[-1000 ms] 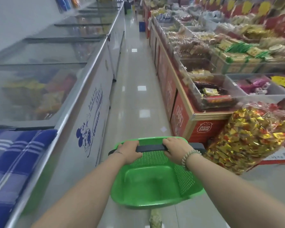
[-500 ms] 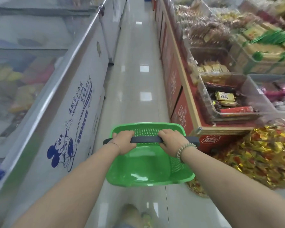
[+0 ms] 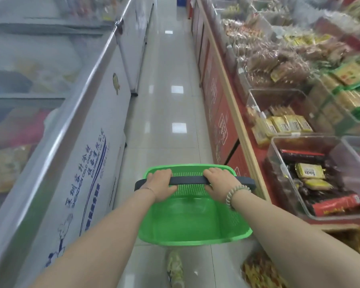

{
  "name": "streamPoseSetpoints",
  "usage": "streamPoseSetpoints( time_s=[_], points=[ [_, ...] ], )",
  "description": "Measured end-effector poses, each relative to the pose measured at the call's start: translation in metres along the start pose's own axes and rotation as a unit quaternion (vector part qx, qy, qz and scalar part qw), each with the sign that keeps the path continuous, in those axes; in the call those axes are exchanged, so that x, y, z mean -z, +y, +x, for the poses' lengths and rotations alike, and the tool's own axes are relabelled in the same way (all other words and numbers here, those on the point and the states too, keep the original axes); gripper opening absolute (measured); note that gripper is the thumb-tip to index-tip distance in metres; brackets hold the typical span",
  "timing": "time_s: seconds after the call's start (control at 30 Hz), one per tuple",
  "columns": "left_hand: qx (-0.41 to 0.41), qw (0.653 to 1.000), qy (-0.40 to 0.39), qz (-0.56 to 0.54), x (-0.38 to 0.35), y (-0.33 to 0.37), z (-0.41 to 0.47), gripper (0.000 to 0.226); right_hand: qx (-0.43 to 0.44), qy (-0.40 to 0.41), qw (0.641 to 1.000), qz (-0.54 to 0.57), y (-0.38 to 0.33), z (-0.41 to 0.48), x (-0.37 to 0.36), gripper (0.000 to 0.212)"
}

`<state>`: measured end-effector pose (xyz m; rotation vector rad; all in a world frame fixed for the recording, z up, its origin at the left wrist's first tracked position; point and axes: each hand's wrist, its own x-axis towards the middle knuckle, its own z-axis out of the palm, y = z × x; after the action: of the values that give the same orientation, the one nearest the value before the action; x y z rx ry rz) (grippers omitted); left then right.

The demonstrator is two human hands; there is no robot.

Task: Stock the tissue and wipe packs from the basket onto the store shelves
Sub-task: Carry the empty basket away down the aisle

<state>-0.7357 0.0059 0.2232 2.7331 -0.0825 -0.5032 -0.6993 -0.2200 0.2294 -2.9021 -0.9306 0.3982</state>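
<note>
A green plastic basket (image 3: 195,223) hangs in front of me over the aisle floor, and nothing lies inside it. Its dark handle (image 3: 190,180) runs across the top. My left hand (image 3: 161,185) grips the handle's left part and my right hand (image 3: 221,182), with a bead bracelet at the wrist, grips its right part. No tissue or wipe packs are in view.
A long white chest freezer (image 3: 87,142) with glass lids lines the left. A red snack display (image 3: 222,113) with clear bins of packaged sweets lines the right. A tiled aisle floor (image 3: 173,104) runs ahead between them. My shoe (image 3: 175,267) shows below the basket.
I have walked forward along the aisle with the basket. The bag of gold candy has slid to the lower right edge. Both hands keep the same grip on the handle.
</note>
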Motion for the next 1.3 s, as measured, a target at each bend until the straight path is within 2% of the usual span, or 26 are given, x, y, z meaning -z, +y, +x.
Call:
streamPoseSetpoints(
  time_s=[0.63,0.97,1.3],
  points=[
    [0.033,0.999,0.030,0.014,0.131,-0.095,0.273,0.022,0.025,0.009,1.000,0.002,0.091,0.307,0.078,0.008],
    [0.037,0.999,0.002,0.024,0.214,-0.135,0.440,0.024,0.023,-0.001,0.999,0.028,0.160,0.485,0.118,0.009],
    [-0.003,0.999,-0.027,0.036,0.253,-0.208,0.592,0.013,-0.006,-0.025,0.999,0.033,0.201,0.638,0.126,0.006]
  ],
)
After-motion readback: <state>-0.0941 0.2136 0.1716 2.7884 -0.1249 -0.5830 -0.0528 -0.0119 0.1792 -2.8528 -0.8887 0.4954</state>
